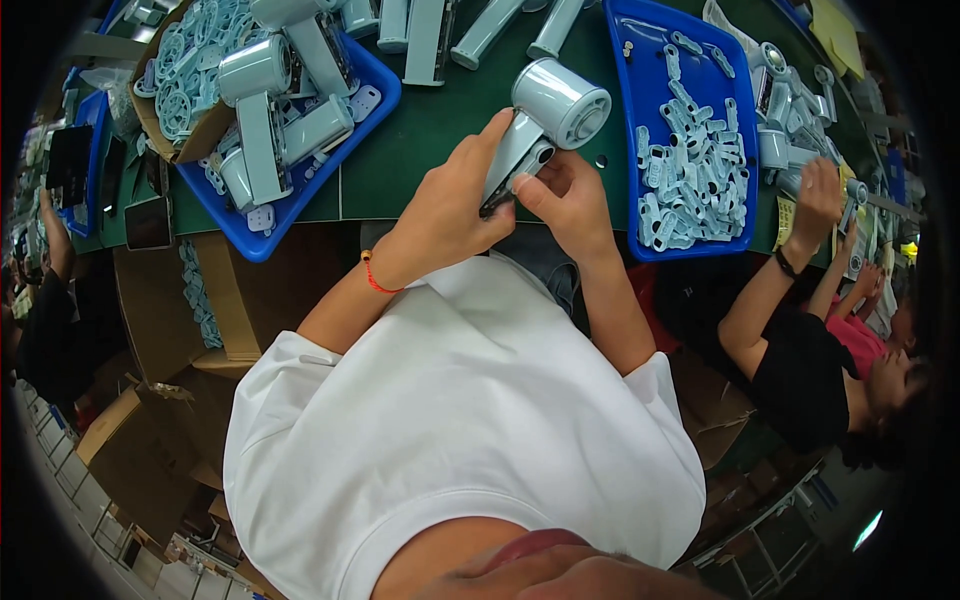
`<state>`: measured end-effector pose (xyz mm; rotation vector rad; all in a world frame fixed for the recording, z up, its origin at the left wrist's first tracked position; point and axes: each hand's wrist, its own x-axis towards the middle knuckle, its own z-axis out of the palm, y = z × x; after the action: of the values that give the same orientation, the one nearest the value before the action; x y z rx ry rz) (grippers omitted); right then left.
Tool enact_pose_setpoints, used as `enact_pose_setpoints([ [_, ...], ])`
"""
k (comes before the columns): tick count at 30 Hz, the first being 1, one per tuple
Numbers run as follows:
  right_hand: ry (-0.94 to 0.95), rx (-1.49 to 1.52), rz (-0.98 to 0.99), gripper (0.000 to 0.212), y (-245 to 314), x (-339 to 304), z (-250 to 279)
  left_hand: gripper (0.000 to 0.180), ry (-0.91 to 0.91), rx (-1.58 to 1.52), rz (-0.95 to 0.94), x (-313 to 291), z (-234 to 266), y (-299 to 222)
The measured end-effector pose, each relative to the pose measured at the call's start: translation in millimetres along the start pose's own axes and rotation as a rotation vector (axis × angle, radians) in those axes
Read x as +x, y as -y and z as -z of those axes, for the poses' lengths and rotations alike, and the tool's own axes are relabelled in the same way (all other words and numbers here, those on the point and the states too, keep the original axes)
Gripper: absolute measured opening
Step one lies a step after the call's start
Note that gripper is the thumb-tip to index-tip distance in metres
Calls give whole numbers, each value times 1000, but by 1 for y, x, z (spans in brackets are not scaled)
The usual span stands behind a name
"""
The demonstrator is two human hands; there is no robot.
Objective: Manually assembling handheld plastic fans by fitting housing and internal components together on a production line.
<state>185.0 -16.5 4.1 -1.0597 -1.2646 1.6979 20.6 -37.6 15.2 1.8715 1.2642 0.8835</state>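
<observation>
Both my hands are over the near edge of the green table, around a light-blue plastic housing (560,100) with a drum-shaped head and a straight handle, like a small handheld fan. My left hand (450,195) wraps the handle from the left, fingers closed. The drum points up and to the right. From the right, my right hand (570,205) has its thumb and fingers closed at the handle's side. A small light-blue oval piece (542,153) with a dark hole shows there, by the thumb. Whether it is fixed to the handle or only held against it, I cannot tell.
A blue tray (633,120) of small oval pieces stands right. On the left, another blue tray (375,90) holds housings and a carton (185,148) of ring parts. More housings (430,40) lie ahead. A phone (149,222) rests at the table edge; a co-worker's hand (818,205) is at right.
</observation>
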Motion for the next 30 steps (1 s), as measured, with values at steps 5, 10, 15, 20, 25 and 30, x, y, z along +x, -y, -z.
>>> enact_pose_setpoints([
  [5, -34, 51, -48, 44, 1, 2, -2, 84, 14, -50, 41, -3, -4, 1],
  [10, -45, 1, -53, 46, -1, 4, -5, 88, 5, -19, 57, -4, -5, 2],
  [15, -45, -36, -85, 46, 2, 3, -6, 84, -12, -35, 53, -7, -10, 3],
  [20, 5, -80, -87, 48, 12, 3, -5, 78, -23, -113, 35, -9, -8, 7],
  [25, 32, -154, -96, 50, 17, 3, -5, 76, 18, -233, 69, -8, -6, 11],
  [30, 30, -252, -61, 49, 19, 2, -6, 73, 39, -382, 152, -8, -4, 12],
])
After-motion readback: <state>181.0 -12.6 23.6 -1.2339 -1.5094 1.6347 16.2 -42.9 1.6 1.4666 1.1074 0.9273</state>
